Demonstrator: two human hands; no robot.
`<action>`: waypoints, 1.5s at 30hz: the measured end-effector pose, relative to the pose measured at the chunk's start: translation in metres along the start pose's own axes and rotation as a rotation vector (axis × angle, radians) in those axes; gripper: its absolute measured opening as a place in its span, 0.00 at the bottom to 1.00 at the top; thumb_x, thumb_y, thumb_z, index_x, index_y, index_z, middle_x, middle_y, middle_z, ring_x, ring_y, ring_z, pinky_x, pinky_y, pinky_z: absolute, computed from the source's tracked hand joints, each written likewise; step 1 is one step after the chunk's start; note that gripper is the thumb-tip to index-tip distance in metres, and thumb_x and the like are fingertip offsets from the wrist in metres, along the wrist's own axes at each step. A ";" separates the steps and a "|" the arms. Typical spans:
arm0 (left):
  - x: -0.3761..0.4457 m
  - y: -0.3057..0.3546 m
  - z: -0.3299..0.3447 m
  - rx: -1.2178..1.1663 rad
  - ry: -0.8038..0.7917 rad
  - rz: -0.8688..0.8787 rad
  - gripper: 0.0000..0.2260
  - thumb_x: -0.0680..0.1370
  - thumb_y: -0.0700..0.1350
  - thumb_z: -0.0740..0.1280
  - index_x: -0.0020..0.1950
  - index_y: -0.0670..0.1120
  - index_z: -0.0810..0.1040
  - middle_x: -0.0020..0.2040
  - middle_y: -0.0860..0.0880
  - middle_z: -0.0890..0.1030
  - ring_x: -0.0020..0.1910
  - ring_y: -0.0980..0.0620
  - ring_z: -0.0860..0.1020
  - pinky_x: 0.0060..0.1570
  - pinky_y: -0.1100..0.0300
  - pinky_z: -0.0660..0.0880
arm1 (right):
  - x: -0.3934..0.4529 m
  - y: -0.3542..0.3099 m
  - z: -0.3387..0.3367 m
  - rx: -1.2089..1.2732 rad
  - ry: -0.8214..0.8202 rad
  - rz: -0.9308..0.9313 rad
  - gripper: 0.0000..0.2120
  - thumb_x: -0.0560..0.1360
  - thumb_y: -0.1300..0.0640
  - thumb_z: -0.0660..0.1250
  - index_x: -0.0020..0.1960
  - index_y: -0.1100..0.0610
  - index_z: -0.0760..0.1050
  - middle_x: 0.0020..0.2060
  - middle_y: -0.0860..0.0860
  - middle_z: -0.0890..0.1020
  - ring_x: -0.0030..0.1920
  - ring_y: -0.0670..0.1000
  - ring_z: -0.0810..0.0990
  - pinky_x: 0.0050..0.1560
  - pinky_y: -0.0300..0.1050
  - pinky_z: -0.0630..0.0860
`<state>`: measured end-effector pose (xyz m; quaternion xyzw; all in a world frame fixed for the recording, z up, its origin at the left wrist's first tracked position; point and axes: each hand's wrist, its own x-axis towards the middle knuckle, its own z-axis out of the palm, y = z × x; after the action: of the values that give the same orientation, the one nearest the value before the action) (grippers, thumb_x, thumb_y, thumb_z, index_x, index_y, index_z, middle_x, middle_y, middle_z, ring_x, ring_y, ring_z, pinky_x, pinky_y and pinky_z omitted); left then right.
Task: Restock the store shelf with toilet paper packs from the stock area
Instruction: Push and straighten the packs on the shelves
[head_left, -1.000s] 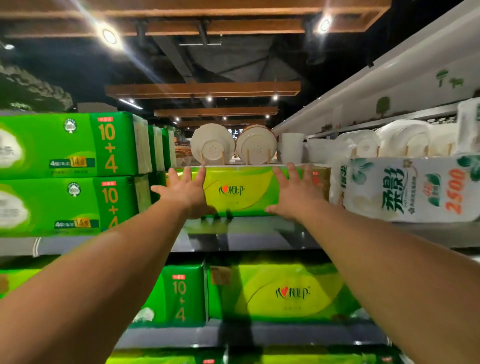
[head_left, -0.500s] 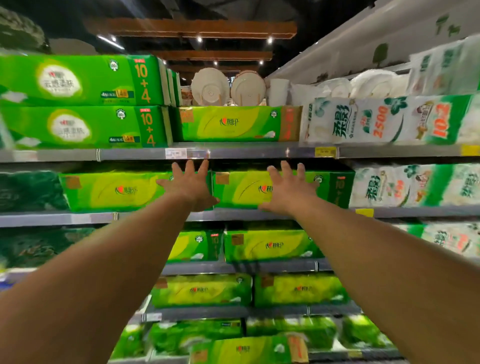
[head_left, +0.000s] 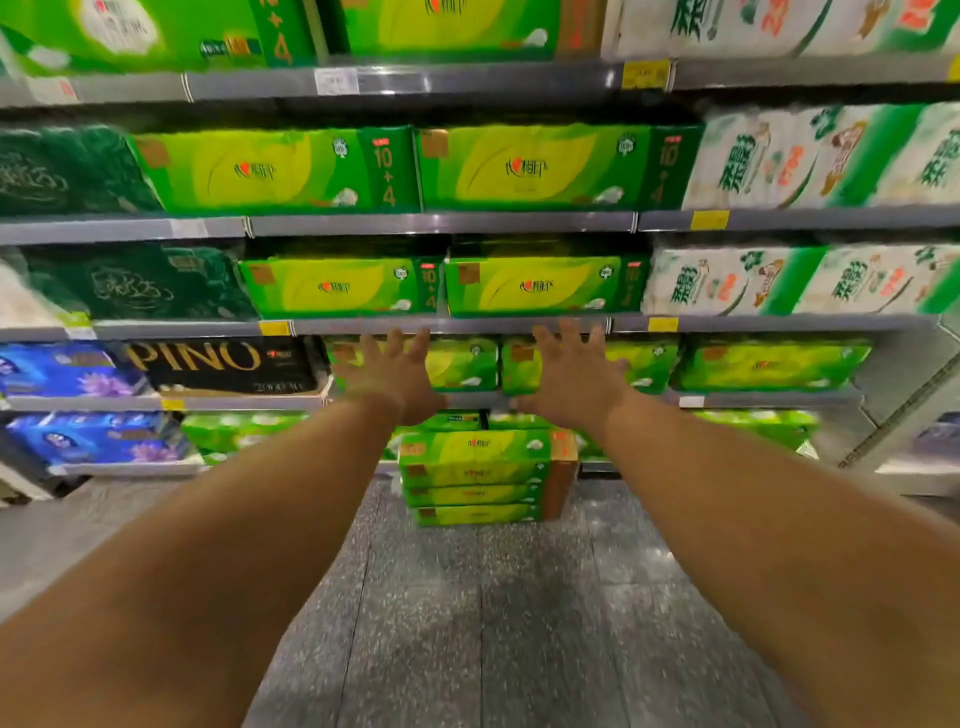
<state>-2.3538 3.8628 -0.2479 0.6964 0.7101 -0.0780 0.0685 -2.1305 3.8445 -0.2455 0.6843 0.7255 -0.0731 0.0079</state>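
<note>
Both arms reach out, the left hand (head_left: 392, 382) and right hand (head_left: 574, 376) spread wide, fingers straight, holding nothing (the frame is blurred by motion). Just beyond and below them a stack of green toilet paper packs (head_left: 480, 475) stands on the grey floor (head_left: 498, 613), near the foot of the shelf (head_left: 441, 223), whose rows are full of green packs.

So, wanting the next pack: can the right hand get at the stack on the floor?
Probably yes: the right hand is open and empty, and nothing stands between it and the stack on the floor below.
</note>
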 end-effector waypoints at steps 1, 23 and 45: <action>-0.010 0.001 0.012 0.003 -0.018 -0.004 0.48 0.76 0.69 0.65 0.82 0.57 0.37 0.83 0.49 0.41 0.81 0.35 0.42 0.70 0.24 0.54 | -0.009 0.004 0.015 0.007 -0.039 0.015 0.51 0.72 0.28 0.65 0.82 0.49 0.43 0.81 0.53 0.43 0.79 0.68 0.43 0.69 0.77 0.58; -0.082 -0.033 0.166 -0.160 -0.299 -0.007 0.47 0.75 0.67 0.67 0.82 0.57 0.40 0.83 0.48 0.46 0.80 0.35 0.48 0.71 0.26 0.56 | -0.110 -0.066 0.165 0.209 -0.185 0.218 0.49 0.73 0.33 0.68 0.81 0.47 0.43 0.81 0.53 0.43 0.79 0.67 0.45 0.71 0.75 0.56; 0.199 -0.011 0.217 -0.147 -0.436 -0.140 0.48 0.76 0.69 0.63 0.82 0.54 0.34 0.83 0.48 0.41 0.81 0.38 0.43 0.74 0.29 0.54 | 0.178 0.019 0.237 0.187 -0.350 0.219 0.48 0.74 0.32 0.66 0.82 0.48 0.44 0.81 0.56 0.43 0.79 0.68 0.44 0.72 0.73 0.55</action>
<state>-2.3713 4.0125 -0.5014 0.6055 0.7287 -0.1792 0.2651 -2.1441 3.9945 -0.5011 0.7337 0.6244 -0.2564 0.0779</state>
